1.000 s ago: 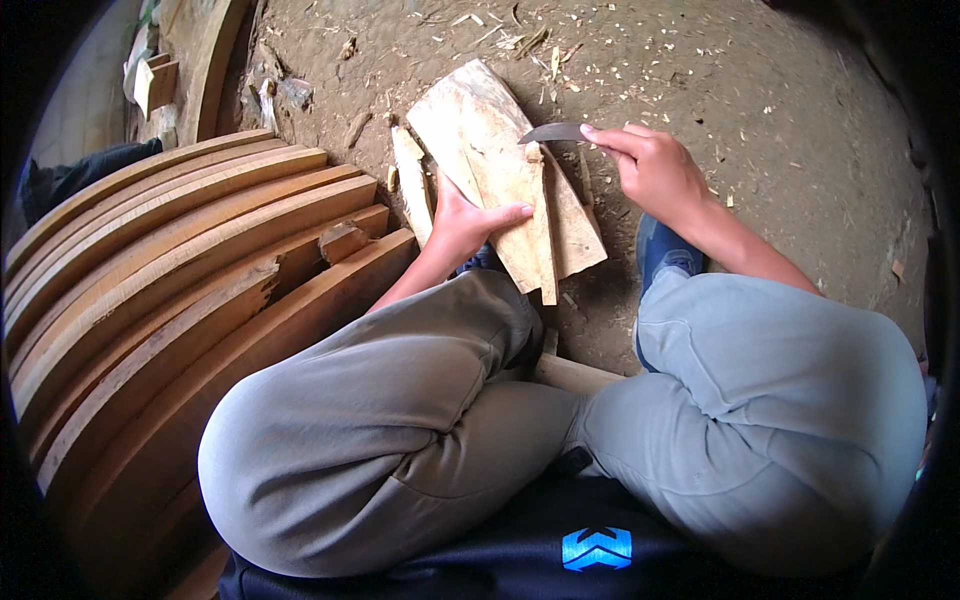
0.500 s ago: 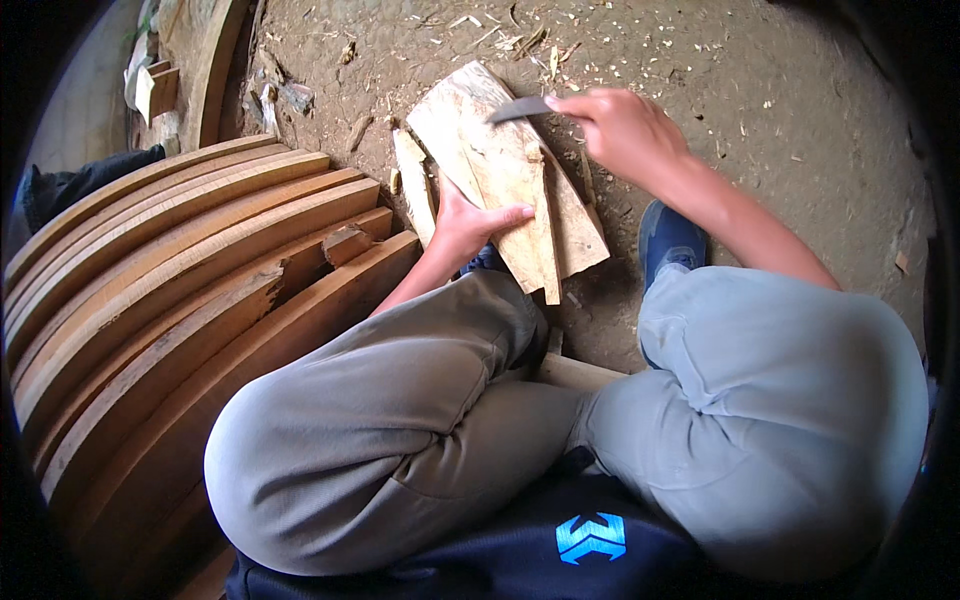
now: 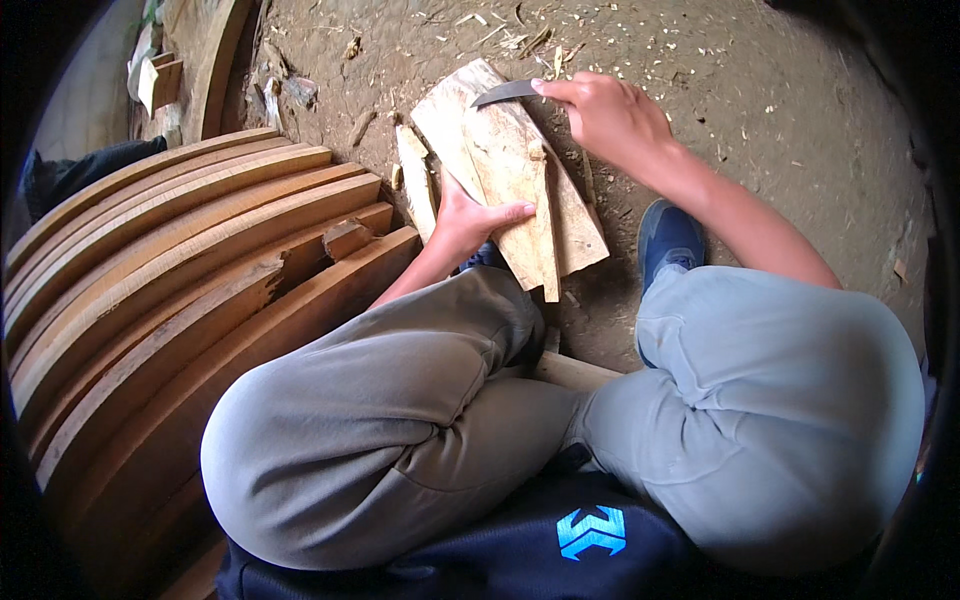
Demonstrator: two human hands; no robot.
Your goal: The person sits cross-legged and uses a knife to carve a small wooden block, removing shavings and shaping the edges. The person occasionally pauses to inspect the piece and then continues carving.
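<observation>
My left hand (image 3: 475,217) grips the near left side of a pale piece of wood (image 3: 508,180), with the thumb across its top face. That piece lies over a wider wooden board (image 3: 577,235), whose right edge shows beneath it. In my right hand (image 3: 615,112) is a knife (image 3: 505,93) with a dark curved blade, the forefinger stretched toward the blade and the handle hidden in the fist. The blade's tip rests at or just over the far part of the wood. A split strip of wood (image 3: 415,175) lies beside the left hand.
Thick wooden planks (image 3: 190,260) are stacked at the left, close to my left forearm. Wood shavings (image 3: 520,42) litter the dirt floor (image 3: 800,170). My blue shoe (image 3: 670,238) stands right of the board, and a small wood block (image 3: 160,85) sits at the far left.
My right hand and the knife have moved slightly up and to the left, so the blade sits farther up the wood. My left hand keeps its hold in nearly the same place.
</observation>
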